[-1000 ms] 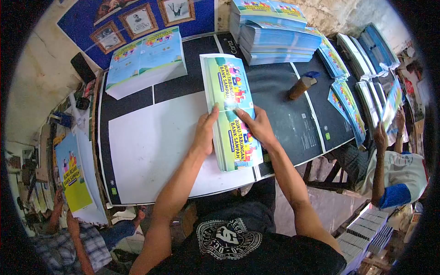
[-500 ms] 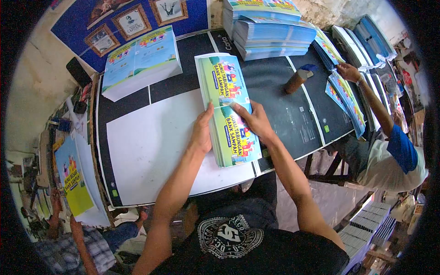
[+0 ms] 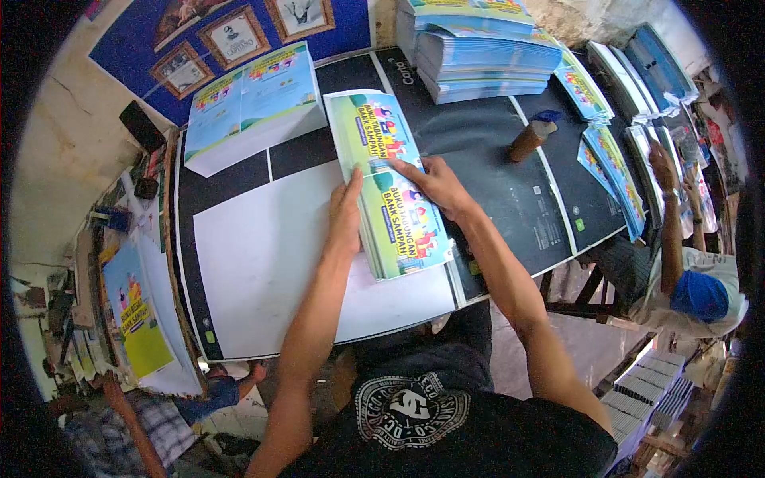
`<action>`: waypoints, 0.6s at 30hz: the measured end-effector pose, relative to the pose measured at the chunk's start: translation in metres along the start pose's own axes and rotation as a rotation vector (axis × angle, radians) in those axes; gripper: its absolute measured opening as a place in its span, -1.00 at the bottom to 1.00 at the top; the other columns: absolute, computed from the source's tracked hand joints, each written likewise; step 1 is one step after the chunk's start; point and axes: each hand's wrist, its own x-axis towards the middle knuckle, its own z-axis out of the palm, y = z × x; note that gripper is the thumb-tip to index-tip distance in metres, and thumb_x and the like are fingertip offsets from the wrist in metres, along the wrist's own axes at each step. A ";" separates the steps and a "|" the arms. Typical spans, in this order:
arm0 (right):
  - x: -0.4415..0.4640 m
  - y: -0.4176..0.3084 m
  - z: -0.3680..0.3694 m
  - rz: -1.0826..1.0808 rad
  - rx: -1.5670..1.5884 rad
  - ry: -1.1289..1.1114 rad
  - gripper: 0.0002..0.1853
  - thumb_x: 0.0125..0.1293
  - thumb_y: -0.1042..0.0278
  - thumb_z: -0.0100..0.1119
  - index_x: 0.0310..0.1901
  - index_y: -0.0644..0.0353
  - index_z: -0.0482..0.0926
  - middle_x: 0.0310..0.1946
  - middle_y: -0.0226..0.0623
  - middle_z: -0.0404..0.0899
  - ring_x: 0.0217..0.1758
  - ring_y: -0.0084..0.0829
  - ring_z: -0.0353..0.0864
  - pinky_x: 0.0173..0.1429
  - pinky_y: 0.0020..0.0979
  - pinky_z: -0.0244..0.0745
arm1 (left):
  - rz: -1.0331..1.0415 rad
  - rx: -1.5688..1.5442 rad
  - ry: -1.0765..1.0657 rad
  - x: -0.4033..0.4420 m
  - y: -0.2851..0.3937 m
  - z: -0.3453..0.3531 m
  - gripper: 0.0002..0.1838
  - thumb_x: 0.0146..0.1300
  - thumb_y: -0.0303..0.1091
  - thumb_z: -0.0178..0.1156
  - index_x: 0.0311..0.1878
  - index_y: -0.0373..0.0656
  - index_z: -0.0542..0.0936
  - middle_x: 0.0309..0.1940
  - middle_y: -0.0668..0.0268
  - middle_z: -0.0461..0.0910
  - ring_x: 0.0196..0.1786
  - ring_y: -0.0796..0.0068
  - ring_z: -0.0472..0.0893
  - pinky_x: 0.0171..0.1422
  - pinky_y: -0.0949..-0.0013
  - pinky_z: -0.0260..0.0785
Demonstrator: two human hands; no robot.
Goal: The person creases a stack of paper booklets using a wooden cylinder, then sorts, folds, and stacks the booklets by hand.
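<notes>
A thin stack of printed booklet sheets [image 3: 401,219], with the words "BUKU TABUNGAN BANK SAMPAH" on two panels, is held between my hands above the table. My left hand [image 3: 346,213] grips its left long edge, thumb pointing up along the side. On the opposite edge, my right hand [image 3: 438,188] has its thumb on the top sheet, while its other fingers are partly hidden at the side and beneath. Under the stack lies a large white sheet [image 3: 271,263] on the black tabletop [image 3: 510,199].
A thick pile of printed sheets [image 3: 251,103] stands back left, and taller stacks [image 3: 486,68] stand at the back. A brown bottle with a blue cap [image 3: 530,141] is right of my hands. Fanned booklets [image 3: 615,179] lie near a co-worker [image 3: 681,279]; another person [image 3: 135,430] sits lower left.
The held stack has shifted a little left and tilted, its far end leaning further left. At the right, the co-worker's hand has moved away from the fanned booklets. The view has turned slightly.
</notes>
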 end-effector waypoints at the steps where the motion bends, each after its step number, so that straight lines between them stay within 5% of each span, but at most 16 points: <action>1: 0.003 0.000 0.005 0.018 0.043 0.011 -0.41 0.31 -0.11 0.36 -0.15 0.46 0.66 -0.40 -0.19 0.74 -0.49 -0.50 0.72 -0.40 -0.46 0.61 | 0.009 0.001 -0.019 0.004 0.000 -0.003 -0.39 0.45 0.12 0.12 0.16 -0.35 0.51 -0.06 0.13 0.67 -0.16 0.43 0.72 -0.09 0.41 0.61; 18: 0.009 0.012 -0.008 -0.002 0.155 -0.092 -0.44 0.36 0.02 0.35 -0.02 0.51 0.58 -0.29 -0.16 0.74 -0.42 -0.54 0.74 -0.31 -0.51 0.67 | -0.061 -0.166 -0.096 0.011 -0.007 -0.004 -0.39 0.49 0.06 0.07 0.23 -0.37 0.48 -0.03 0.11 0.67 -0.10 0.37 0.73 -0.03 0.36 0.63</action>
